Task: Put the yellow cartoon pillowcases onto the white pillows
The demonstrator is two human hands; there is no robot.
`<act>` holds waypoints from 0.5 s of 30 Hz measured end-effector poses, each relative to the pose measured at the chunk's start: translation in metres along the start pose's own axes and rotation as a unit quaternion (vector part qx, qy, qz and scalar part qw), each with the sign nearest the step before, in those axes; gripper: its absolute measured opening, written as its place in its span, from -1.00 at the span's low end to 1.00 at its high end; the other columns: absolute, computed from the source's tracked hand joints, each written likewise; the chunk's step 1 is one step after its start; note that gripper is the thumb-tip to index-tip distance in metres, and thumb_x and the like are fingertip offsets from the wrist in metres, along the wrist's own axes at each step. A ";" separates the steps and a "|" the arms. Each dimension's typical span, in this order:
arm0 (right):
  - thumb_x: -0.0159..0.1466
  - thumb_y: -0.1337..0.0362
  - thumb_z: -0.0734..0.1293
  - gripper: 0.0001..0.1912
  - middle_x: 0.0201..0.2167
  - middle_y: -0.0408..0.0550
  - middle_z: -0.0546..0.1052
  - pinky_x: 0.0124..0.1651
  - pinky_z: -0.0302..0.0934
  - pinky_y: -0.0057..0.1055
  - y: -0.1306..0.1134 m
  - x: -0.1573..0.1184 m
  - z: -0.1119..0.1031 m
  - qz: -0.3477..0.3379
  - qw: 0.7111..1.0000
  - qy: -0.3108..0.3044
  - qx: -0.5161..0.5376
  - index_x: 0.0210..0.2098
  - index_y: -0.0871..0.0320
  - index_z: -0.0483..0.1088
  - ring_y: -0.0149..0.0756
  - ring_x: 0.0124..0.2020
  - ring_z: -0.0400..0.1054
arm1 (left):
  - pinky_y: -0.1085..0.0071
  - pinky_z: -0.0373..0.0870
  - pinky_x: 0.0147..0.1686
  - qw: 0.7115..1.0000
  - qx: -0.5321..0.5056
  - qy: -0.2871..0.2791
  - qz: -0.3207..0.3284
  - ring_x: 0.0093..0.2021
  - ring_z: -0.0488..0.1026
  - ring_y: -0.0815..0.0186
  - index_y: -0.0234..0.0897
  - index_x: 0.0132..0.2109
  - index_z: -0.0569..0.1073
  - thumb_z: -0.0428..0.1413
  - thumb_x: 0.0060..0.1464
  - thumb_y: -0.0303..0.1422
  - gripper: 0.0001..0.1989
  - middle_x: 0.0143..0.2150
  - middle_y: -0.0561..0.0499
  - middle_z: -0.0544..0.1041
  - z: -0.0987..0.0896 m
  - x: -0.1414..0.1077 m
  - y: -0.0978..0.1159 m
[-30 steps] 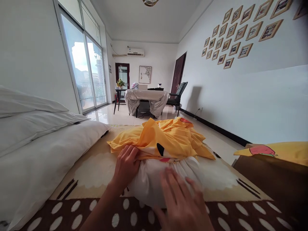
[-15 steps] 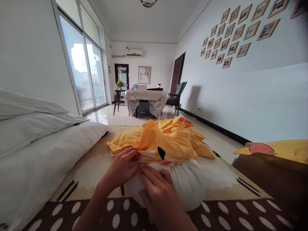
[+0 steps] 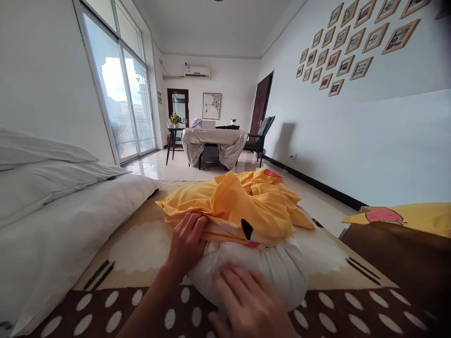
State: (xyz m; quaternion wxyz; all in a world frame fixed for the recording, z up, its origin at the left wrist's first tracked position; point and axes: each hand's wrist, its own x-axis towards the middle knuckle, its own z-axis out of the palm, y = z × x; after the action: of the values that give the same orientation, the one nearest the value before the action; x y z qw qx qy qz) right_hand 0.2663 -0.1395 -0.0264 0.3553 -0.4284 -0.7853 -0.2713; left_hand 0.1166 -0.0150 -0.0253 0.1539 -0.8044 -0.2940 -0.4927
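A white pillow (image 3: 253, 267) lies in front of me, its far part inside a yellow pillowcase (image 3: 229, 197) with printed black and pink patches. The rest of the case is bunched up at the far side. My left hand (image 3: 188, 241) has its fingers curled over the near left edge of the pillowcase and grips it. Below it and to the right, my right hand (image 3: 248, 298) rests on the white pillow, fingers stretched out and somewhat blurred, clear of the yellow cloth.
Beneath the pillow is a beige and brown dotted rug (image 3: 141, 244). Several white pillows (image 3: 70, 211) are stacked at the left. A brown box (image 3: 398, 249) with yellow cloth (image 3: 423, 218) on top stands at the right. A covered table (image 3: 214, 137) stands farther back.
My right hand has moved away from the pillowcase edge, back toward me over the white pillow. My left hand stays on the edge. The pillow and case have shifted slightly right.
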 end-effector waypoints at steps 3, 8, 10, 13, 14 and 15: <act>0.23 0.23 0.20 -0.70 -0.15 0.17 0.55 -0.17 0.20 -0.17 -0.015 -0.017 0.032 -0.011 0.996 0.001 -0.086 -0.16 0.24 0.46 -0.05 -0.14 0.41 | 0.35 0.39 -0.23 0.994 0.028 0.098 0.028 -0.24 0.38 0.23 -0.32 -0.12 0.37 0.00 0.12 -0.58 -0.81 -0.26 -0.11 0.47 0.008 -0.006 0.001; 0.24 0.33 0.15 -0.62 -0.04 0.29 0.48 0.01 0.12 -0.06 -0.037 -0.013 0.063 0.098 0.985 0.003 -0.144 -0.04 0.37 0.41 0.06 0.01 0.33 | 0.39 0.39 -0.27 0.981 0.047 0.179 0.057 -0.28 0.42 0.26 -0.34 -0.15 0.42 0.05 0.09 -0.61 -0.80 -0.32 -0.10 0.48 0.010 -0.009 -0.003; 0.26 0.40 0.11 -0.60 0.00 0.25 0.47 0.08 0.12 -0.15 -0.036 -0.004 0.068 0.104 0.987 0.002 -0.126 0.02 0.39 0.37 -0.04 0.06 0.30 | 0.43 0.38 -0.31 0.976 0.038 0.205 0.065 -0.32 0.43 0.30 -0.33 -0.18 0.42 0.05 0.06 -0.65 -0.79 -0.35 -0.08 0.48 0.009 -0.008 -0.005; 0.26 0.50 0.09 -0.57 -0.02 0.06 0.50 0.08 0.17 -0.33 -0.023 0.005 0.074 0.096 0.992 0.002 -0.082 0.06 0.26 0.35 -0.26 0.03 0.33 | 0.45 0.37 -0.37 0.965 0.012 0.249 0.084 -0.36 0.42 0.32 -0.36 -0.22 0.42 0.10 0.04 -0.64 -0.83 -0.39 -0.08 0.46 0.006 -0.006 -0.004; 0.26 0.51 0.09 -0.58 -0.07 0.01 0.53 0.05 0.20 -0.36 -0.016 0.007 0.075 0.096 0.993 -0.001 -0.068 0.04 0.20 0.36 -0.30 -0.02 0.36 | 0.45 0.37 -0.39 0.962 0.000 0.255 0.092 -0.37 0.40 0.32 -0.37 -0.23 0.42 0.12 0.04 -0.62 -0.86 -0.41 -0.07 0.45 0.005 -0.005 -0.001; 0.26 0.50 0.11 -0.61 -0.15 -0.02 0.55 0.01 0.24 -0.38 -0.009 0.008 0.077 0.097 0.994 -0.006 -0.055 -0.01 0.16 0.39 -0.31 -0.08 0.39 | 0.45 0.36 -0.40 0.962 -0.011 0.252 0.100 -0.38 0.39 0.32 -0.38 -0.25 0.42 0.12 0.05 -0.60 -0.89 -0.42 -0.07 0.44 0.005 -0.004 0.002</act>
State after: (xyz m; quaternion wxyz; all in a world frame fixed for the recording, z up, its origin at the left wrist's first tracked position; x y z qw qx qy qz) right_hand 0.2306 -0.0836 -0.0668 0.3508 -0.5228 -0.7264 -0.2757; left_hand 0.1199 -0.0158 -0.0310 0.2625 -0.6808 -0.1584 -0.6652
